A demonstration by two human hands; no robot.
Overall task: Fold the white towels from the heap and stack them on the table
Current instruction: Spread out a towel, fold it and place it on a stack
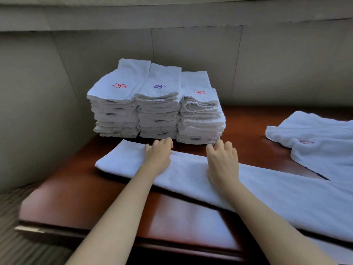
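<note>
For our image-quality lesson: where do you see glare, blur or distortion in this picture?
Head view: pale glare on the glossy table near its front edge; wide-angle bending of the wall lines and table edges; softness towards the corners; the towel stacks and both hands stay fairly sharp.

1. The picture is dim and cool; the white cloth reads bluish-grey rather than pure white.
2. A soft, pale sheen lies on the glossy reddish-brown wooden table (80,192), strongest on the near part between the forearms, so the light seems to fall from above and ahead.
3. A narrow dark shadow runs under the near edge of the long white folded towel (267,194) lying across the table.
4. Shadows are soft, with no hard glare.
5. Wide-angle distortion bends the beige wall panels (38,96) and the table's edges outward.
6. The corners, the top strip and the striped floor at lower left are smeared and blurred; the centre is sharper.
</note>
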